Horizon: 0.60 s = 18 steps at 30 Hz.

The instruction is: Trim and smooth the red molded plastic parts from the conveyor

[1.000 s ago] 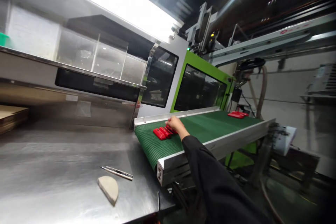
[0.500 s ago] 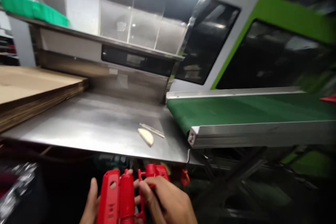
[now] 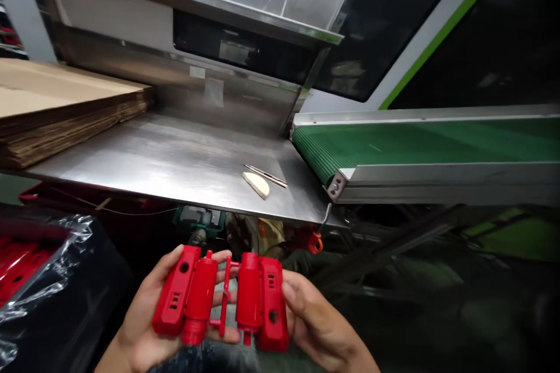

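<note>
While both hands grip it, the red moulded part (image 3: 221, 300) lies crosswise: left hand (image 3: 140, 326) holds one shell, right hand (image 3: 319, 326) the other.

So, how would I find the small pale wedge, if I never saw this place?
Start at the steel table left of the green belt. Near its front right edge lies a pale half-round wedge, just beside a thin metal tool. It alone is cream and curved.

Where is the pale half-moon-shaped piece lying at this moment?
In the head view, the pale half-moon piece lies on the steel table, touching the thin metal tool, left of the green conveyor belt.
</note>
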Tool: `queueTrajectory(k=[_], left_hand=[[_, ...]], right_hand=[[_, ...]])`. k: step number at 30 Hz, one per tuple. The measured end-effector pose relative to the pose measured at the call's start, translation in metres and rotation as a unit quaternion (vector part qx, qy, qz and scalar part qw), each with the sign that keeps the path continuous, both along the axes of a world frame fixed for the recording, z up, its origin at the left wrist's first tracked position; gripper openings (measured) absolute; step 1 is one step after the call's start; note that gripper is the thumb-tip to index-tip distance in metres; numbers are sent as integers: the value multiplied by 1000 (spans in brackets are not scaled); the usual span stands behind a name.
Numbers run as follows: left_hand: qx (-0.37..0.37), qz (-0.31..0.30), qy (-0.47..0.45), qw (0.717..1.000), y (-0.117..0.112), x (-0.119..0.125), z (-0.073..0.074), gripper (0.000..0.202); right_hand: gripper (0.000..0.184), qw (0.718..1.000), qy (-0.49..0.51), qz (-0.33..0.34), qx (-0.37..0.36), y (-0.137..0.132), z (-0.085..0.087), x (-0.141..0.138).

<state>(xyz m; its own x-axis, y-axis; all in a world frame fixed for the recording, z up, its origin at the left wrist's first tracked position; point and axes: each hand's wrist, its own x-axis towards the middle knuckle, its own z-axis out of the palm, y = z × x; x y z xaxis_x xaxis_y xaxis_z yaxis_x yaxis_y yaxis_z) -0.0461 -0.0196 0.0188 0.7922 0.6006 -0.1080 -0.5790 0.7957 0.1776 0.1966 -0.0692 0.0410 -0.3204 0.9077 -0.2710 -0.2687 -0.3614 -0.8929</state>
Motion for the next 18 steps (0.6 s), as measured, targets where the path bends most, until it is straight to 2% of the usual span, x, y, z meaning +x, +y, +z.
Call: queueTrajectory(k=[2,7,11,18], left_hand=[[-25,-18,54,998,2,-1,-3,49],[-40,-15,166,985,7,-6,-13,48],[-24,4,159,987,11,-7,-15,49],[-2,-37,149,988,8,-10,-10,53]], right_hand=[[47,998,45,42,-25,0,-8,-6],[39,997,46,25,-58,1,-17,-14],[38,997,55,20,-57,1,-17,-13],[37,997,61,34,-39,1,-10,-15]])
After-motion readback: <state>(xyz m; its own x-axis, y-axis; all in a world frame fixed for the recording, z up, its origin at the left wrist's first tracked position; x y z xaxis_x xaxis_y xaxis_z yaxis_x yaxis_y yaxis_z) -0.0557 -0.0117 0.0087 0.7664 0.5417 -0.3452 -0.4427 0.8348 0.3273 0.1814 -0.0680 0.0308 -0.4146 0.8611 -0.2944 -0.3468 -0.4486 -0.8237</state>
